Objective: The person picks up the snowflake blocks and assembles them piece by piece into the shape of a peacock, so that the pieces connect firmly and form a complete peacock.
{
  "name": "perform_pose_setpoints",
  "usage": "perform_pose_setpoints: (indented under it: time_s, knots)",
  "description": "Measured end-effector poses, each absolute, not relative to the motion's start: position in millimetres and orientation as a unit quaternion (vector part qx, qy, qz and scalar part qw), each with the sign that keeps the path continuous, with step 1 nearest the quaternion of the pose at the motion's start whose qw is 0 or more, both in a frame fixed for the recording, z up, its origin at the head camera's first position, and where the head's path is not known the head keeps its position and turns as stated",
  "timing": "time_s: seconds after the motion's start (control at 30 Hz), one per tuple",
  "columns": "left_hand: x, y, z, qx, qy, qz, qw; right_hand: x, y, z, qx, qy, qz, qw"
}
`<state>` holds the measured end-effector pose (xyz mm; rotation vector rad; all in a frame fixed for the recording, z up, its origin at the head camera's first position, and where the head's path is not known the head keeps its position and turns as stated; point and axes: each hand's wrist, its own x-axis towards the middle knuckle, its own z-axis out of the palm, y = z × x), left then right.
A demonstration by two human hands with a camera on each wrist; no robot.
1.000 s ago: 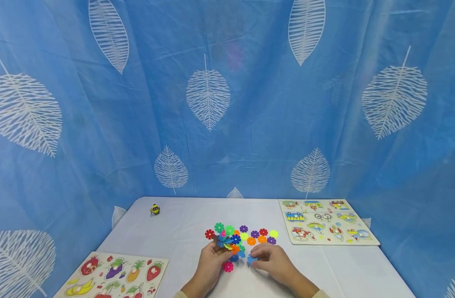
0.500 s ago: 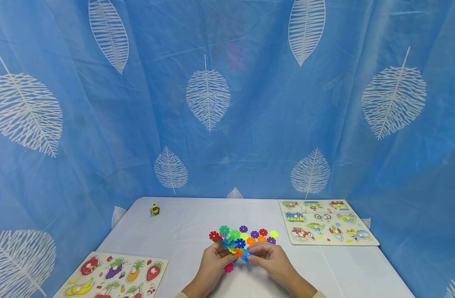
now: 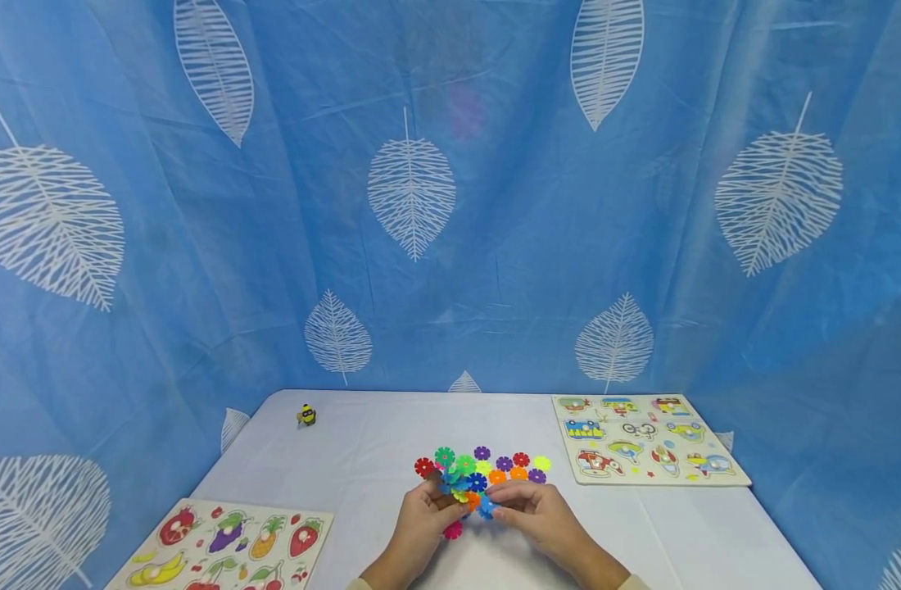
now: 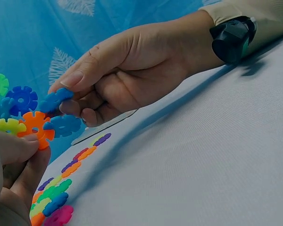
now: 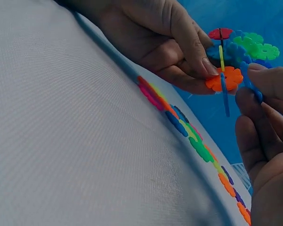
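My left hand (image 3: 415, 524) holds a cluster of interlocked flower-shaped plastic discs (image 3: 465, 465) above the table. Its thumb and fingers pinch an orange disc (image 4: 37, 129), and green, blue, yellow and red discs branch off beyond it. One blue disc (image 4: 66, 126) is slotted into the orange one. My right hand (image 3: 542, 520) pinches another blue disc (image 4: 57, 98) between thumb and fingers, close beside the orange disc. Whether these two touch I cannot tell. In the right wrist view, this pinched blue disc (image 5: 250, 82) stands edge-on near the orange disc.
Several loose discs (image 3: 520, 474) lie on the white table behind and below the hands, including a pink one (image 3: 453, 531). A fruit puzzle board (image 3: 225, 549) lies front left, a vehicle puzzle board (image 3: 642, 442) back right. A small yellow-and-black figurine (image 3: 307, 415) stands back left.
My right hand has brought its blue disc leftward to the orange disc, while the left hand has shifted the cluster slightly right. Over the last half second both hands have hardly moved.
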<state>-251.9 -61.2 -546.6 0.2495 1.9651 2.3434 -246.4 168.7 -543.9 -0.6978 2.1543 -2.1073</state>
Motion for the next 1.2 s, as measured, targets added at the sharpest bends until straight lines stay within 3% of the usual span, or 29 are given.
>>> perform_pose_setpoints:
  time_s: [1.2]
  knots:
    - [-245.0,-61.2,-541.5,0.146,0.683,0.715,0.027,-243.4,172.9,-539.9,-0.245,0.692,-0.676,0.067]
